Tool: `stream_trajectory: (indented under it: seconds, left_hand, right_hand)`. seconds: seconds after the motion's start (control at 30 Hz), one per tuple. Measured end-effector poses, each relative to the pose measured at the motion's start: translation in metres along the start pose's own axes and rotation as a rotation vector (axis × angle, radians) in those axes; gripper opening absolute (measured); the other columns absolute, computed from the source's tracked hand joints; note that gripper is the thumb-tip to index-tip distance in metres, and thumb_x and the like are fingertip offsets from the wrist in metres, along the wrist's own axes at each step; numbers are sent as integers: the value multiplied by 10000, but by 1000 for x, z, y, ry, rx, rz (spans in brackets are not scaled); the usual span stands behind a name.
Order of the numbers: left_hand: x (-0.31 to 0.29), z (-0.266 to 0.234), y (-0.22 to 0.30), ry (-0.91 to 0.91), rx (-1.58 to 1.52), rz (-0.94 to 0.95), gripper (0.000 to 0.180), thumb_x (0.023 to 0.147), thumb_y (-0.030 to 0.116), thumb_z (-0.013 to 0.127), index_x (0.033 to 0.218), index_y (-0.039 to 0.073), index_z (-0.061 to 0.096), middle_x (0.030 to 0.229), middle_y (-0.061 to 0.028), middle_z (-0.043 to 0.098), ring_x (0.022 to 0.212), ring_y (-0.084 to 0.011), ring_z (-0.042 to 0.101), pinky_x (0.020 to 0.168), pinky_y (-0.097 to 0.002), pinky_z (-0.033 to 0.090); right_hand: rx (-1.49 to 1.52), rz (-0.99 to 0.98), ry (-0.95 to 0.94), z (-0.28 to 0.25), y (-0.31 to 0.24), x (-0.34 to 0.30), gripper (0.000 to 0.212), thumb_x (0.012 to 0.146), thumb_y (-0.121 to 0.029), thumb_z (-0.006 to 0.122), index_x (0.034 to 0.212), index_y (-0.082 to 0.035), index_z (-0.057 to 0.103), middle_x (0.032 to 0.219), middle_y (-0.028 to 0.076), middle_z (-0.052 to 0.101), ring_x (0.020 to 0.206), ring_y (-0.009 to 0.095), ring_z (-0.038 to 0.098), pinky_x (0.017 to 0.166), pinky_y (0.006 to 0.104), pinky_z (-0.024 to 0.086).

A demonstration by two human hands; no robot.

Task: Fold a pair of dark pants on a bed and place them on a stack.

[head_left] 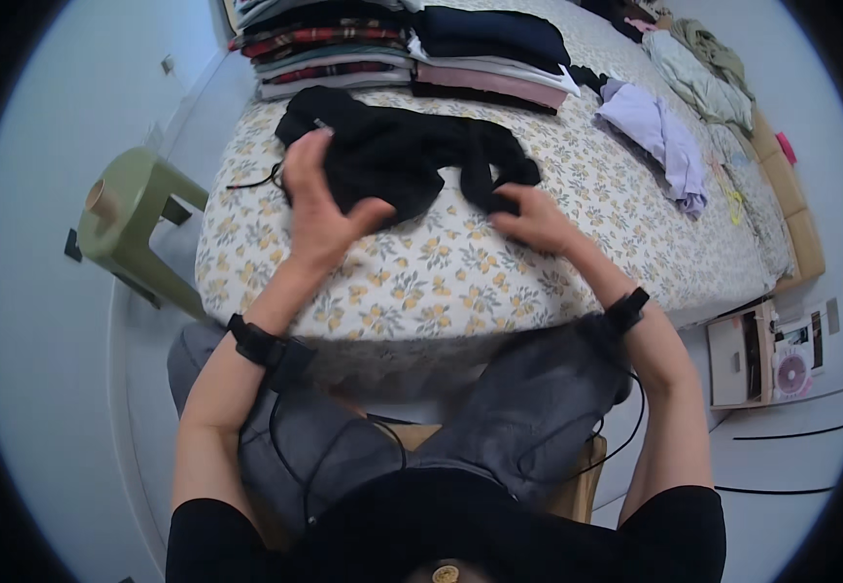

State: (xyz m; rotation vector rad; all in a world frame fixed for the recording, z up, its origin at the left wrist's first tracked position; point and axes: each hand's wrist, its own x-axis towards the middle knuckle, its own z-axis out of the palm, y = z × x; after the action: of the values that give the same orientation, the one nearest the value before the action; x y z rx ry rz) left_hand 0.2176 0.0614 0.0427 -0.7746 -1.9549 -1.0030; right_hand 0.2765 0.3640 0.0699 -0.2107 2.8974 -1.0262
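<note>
Black garment (397,155): on the flowery bedspread (460,272), near the front edge of the bed, right under and between both hands.
Left hand (319,209): on the left part of the black garment, fingers curled over the cloth, thumb poking out to the right, a fold of cloth pinched between thumb and fingers.
Right hand (538,219): on the right end of the black garment, fingers close together and bent down, tips gripping the dark edge.
Look of the garment: all black, soft, crumpled, spread sideways, one long bit like a sleeve hanging toward the right hand; a small pale tag near the top left.
Wrists: a black band (258,342) on the left one, another on the right, thin black wires running down to the lap.
Stacks of folded clothes (397,49): at the far side of the bed, behind the black garment, not touching it.
Purple cloth (659,136): loose on the bed, well to the right.
Green stool (135,219): on the floor, left of the bed.
Legs: grey trousers, on a wooden seat close to the bed.
</note>
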Motion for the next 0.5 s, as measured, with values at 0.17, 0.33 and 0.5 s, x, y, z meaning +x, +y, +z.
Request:
stream_trajectory:
  seconds: [0.17, 0.33, 0.5]
  left_hand:
    - [-17, -3, 17, -388, 244, -83, 718, 603, 217, 756, 1236, 47, 465, 1314, -218, 382, 1213, -402, 382, 968, -427, 367]
    - [16, -38, -33, -249, -625, -632, 378, 777, 163, 641, 1120, 28, 560, 1056, -118, 620, 923, -262, 618, 799, -349, 491]
    - [61, -92, -57, -141, -1247, -885, 240, 871, 140, 571, 1083, 38, 610, 1008, -48, 640, 916, -132, 604, 812, -274, 486]
  right_hand:
    - [142, -19, -685, 3, -134, -57, 205, 801, -183, 631, 855, 10, 588, 685, 26, 595, 652, 77, 520, 597, 259, 435]
    - [5, -27, -566, -107, -168, -82, 303, 747, -175, 701, 972, 16, 632, 752, 21, 623, 691, 53, 545, 601, 231, 456]
    - [136, 234, 371, -216, -79, -79, 305, 765, -268, 663, 928, -18, 600, 718, 7, 596, 564, 72, 525, 509, 210, 412]
